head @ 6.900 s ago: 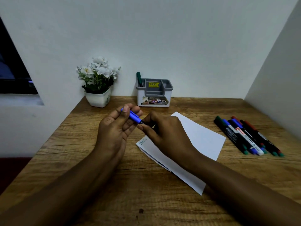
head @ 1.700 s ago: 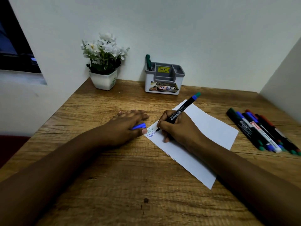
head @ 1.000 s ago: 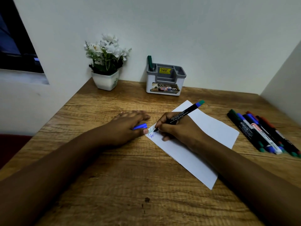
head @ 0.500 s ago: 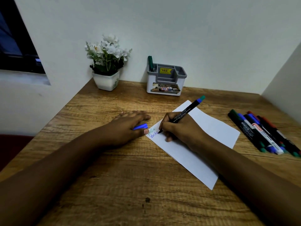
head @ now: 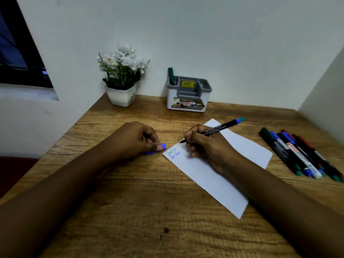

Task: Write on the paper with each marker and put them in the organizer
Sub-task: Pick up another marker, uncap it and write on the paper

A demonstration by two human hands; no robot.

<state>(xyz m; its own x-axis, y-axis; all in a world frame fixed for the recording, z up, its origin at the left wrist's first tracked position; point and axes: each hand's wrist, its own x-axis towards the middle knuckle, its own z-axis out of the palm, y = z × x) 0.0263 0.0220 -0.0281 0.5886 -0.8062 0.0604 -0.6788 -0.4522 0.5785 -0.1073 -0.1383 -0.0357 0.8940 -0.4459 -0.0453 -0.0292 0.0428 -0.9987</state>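
Note:
My right hand (head: pixel 208 146) grips an uncapped black marker with a blue end (head: pixel 216 128), its tip lifted just above the top corner of the white paper (head: pixel 223 172). Green and blue handwriting sits at the paper's left corner. My left hand (head: pixel 134 140) pinches the blue cap (head: pixel 160 148) against the table just left of the paper. The grey and white organizer (head: pixel 188 97) stands at the back against the wall, with one green marker (head: pixel 171 76) upright in its left slot.
Several capped markers (head: pixel 301 155) lie in a row on the wooden table at the right. A white pot of white flowers (head: pixel 122 81) stands at the back left corner. Walls close in behind and on the right.
My right hand has lifted the marker's tip off the writing and swung it up to the paper's corner. My left hand's fingers have curled to pinch the blue cap.

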